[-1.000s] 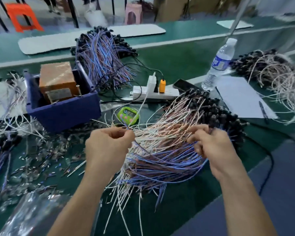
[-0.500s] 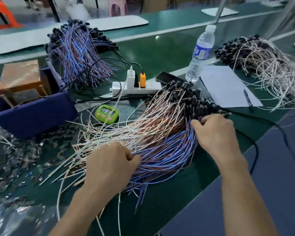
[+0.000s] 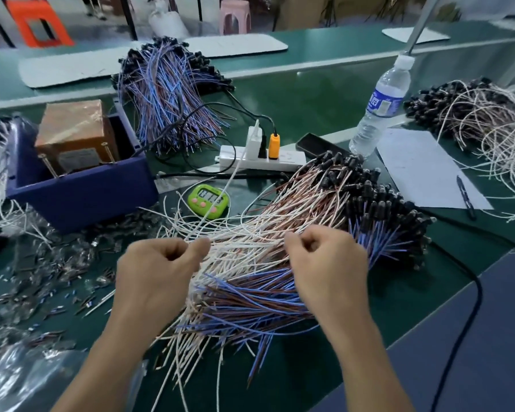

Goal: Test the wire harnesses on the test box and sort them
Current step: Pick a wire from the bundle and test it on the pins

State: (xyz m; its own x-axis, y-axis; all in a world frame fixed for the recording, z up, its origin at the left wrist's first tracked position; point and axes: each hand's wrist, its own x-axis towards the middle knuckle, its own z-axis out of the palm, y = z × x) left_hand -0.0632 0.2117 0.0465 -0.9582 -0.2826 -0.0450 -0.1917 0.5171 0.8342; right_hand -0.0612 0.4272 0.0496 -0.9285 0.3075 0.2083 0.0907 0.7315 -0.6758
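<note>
Wire harnesses [image 3: 250, 292] pinched by both: left grip [image 3: 155, 272] thumb-to-finger, right grip [image 3: 327, 263] curled tight.

Green bench [image 3: 309, 96] bears harness piles [image 3: 280, 230], perhaps scraps [image 3: 57, 278].

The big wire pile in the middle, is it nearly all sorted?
Not nearly. Done, it seems: a blue-and-brown pile at the back and a white-and-brown pile far right, each one kind. In hand: the left hand and right hand pinch wires in the mixed middle pile. Left: that pile is big, blue and white wires jumbled together.
</note>
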